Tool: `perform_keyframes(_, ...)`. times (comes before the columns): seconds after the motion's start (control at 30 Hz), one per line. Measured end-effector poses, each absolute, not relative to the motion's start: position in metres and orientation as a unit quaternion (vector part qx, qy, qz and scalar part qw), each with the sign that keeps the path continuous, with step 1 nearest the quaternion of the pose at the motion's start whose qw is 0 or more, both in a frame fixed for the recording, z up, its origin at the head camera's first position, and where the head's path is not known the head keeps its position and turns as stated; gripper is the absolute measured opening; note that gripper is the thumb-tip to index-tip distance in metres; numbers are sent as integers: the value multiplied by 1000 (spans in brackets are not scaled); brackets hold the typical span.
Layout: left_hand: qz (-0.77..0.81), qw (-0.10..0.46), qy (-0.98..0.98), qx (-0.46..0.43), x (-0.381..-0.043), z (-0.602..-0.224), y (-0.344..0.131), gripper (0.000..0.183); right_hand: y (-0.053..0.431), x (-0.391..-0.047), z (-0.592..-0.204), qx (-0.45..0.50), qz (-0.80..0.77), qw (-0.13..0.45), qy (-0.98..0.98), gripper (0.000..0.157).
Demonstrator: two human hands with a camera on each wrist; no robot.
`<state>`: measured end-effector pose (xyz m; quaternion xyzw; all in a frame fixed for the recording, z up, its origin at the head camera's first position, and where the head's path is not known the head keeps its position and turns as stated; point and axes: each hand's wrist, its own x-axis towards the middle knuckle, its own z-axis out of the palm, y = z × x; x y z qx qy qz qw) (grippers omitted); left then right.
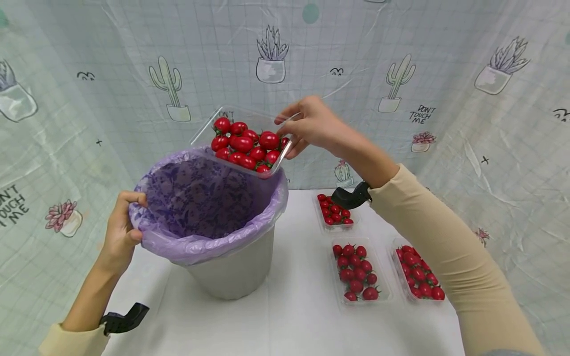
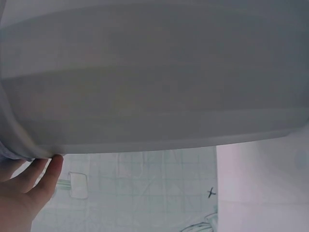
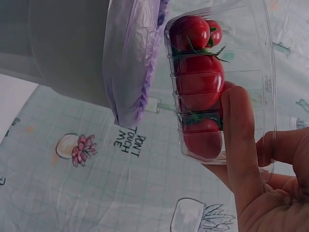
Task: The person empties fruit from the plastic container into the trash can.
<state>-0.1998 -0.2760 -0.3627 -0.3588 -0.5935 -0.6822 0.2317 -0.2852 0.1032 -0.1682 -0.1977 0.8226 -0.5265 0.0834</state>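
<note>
My left hand [image 1: 121, 230] grips the near-left rim of a light grey trash bin [image 1: 231, 272], lined with a purple plastic bag [image 1: 200, 246] folded over its edge. In the left wrist view, the bin's side fills most of the picture, with left fingers [image 2: 48, 179] at its rim. Above the bin's far right rim, my right hand [image 1: 313, 123] holds a clear plastic container [image 3: 268, 63] by its right end. The container is tilted, its open side facing me. Several red cherry tomatoes [image 1: 242, 144] with green stems lie inside it.
On the white table [image 1: 303, 316], right of the bin, sit more clear containers of cherry tomatoes: one at the back [image 1: 335, 211], one in front [image 1: 356, 272], one farther right [image 1: 418, 272], partly behind my right sleeve. A printed cactus curtain [image 1: 218, 49] surrounds the table.
</note>
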Motion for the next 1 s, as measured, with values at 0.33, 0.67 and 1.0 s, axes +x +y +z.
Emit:
perform_keyframes(0.33,-678,231,-597,-360,-200,-363,-276,62,101,-284,-166,-208,-512,75,830,35)
perform_keyframes(0.67,-680,230,-597,-358,-200,-363,-276,62,100,-282,-165,-219,-501,69,835,35)
perform_keyframes(1.0,-678,231,-599,-358,-199,-363,-275,63,99,-282,-167,-229,-501,67,832,39)
